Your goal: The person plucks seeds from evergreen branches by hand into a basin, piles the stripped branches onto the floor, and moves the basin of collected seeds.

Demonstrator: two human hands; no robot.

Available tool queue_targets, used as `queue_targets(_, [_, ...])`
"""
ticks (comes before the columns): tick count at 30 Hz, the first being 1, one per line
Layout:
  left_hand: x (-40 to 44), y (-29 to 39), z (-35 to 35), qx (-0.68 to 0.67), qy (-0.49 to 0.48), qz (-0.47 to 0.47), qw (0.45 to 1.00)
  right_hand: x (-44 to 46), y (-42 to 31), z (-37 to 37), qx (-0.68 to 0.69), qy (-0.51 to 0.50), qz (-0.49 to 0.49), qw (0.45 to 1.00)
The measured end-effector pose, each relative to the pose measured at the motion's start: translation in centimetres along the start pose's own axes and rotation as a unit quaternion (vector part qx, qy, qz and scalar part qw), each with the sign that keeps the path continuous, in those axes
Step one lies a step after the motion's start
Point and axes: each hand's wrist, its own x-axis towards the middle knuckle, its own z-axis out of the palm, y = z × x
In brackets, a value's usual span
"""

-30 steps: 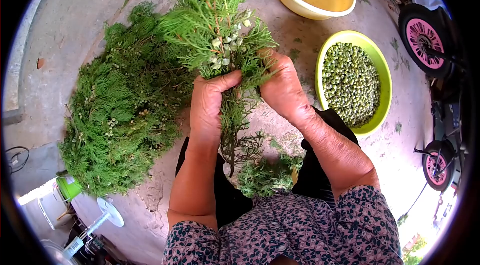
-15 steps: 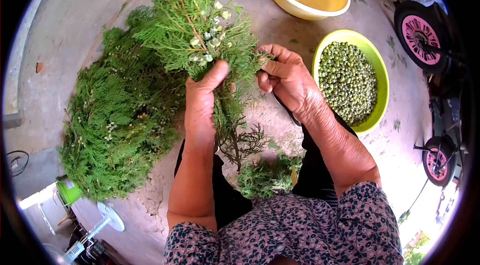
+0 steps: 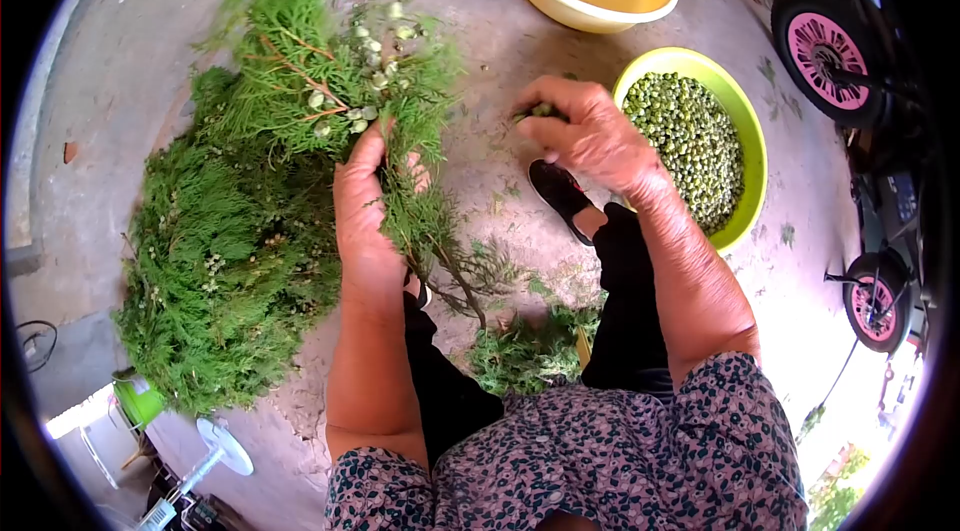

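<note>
My left hand [image 3: 362, 201] is closed around a leafy arborvitae branch [image 3: 290, 81], which spreads up and to the left. Pale green cones [image 3: 375, 71] cluster along its stems, just above my thumb. Away from the branch, on its right, my right hand [image 3: 600, 136] is curled with a few small green cones [image 3: 543, 111] pinched at its fingertips. Beside that wrist stands a lime-green basin [image 3: 757, 156] holding a heap of loose green cones [image 3: 690, 146].
A big pile of cut branches [image 3: 225, 271] lies on the floor at left. Beyond my hands is a yellow basin [image 3: 595, 16]. Green clippings [image 3: 530, 356] lie between my legs. Pink-rimmed wheels [image 3: 825, 56] stand at right, and a green bucket [image 3: 138, 401] at lower left.
My right hand has drawn away from the branch and now shows cones in its fingers. My left hand has shifted left and slightly down with the branch, whose tips are blurred.
</note>
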Motion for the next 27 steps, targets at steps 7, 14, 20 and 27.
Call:
queue_targets(7, [0.8, -0.6, -1.1, 0.171, 0.147, 0.094, 0.970, -2.0, 6.4, -10.0, -0.320, 0.241, 0.002, 0.916])
queue_targets(14, [0.3, -0.5, -0.5, 0.174, 0.071, 0.133, 0.973, -5.1, 13.9, -15.6, -0.448, 0.334, 0.170, 0.812])
queue_targets(20, [-0.4, -0.9, 0.3, 0.172, 0.031, 0.084, 0.981, -3.5, 7.4, -10.8, 0.019, 0.379, 0.038, 0.925])
queue_targets(27, [-0.7, -1.8, 1.0, 0.169, -0.005, 0.116, 0.979, -1.4, -2.0, -0.8, 0.205, 0.252, -0.068, 0.943])
